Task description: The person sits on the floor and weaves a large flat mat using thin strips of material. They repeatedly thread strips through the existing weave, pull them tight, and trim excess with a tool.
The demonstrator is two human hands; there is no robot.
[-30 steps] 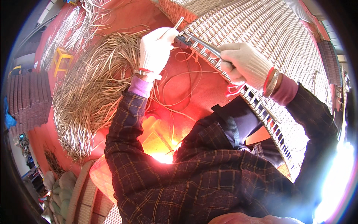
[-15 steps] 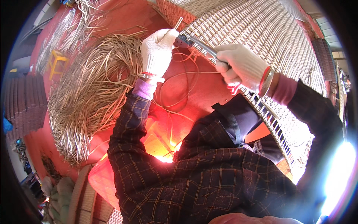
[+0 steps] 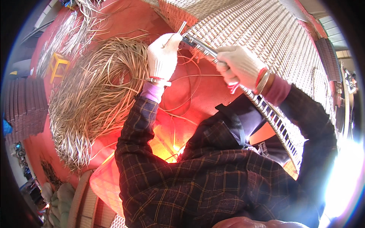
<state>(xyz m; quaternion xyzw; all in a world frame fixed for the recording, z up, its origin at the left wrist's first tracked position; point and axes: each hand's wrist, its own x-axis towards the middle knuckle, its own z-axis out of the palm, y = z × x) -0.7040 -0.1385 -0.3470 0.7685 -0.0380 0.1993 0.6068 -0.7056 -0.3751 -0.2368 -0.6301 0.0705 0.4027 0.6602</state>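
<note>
Both my hands wear white knit gloves. My left hand [image 3: 164, 56] is closed at the corner of a large woven wicker panel [image 3: 243, 34], pinching a short, thin pale rod [image 3: 182, 27] that pokes up past its fingers. Wrapped in my right hand [image 3: 242, 67] is the rear end of a long grey metal tool [image 3: 204, 47]. Its darker head reaches the panel's corner, close beside my left fingers. What the tool's tip touches is too small to tell. Below my right hand, the panel's slatted edge [image 3: 272, 119] slopes toward my lap.
A big bundle of loose tan strands [image 3: 102, 91] lies left of my left arm on the red floor [image 3: 178, 91]. Farther left stand a yellow stool [image 3: 59, 66] and stacked dark woven pieces [image 3: 26, 108]. Loose strands curl below my hands. Bright light glares at lower right.
My left hand has shifted slightly down and right. My right hand, with the metal tool, has moved a little left, closer to my left hand; the right forearm swung inward.
</note>
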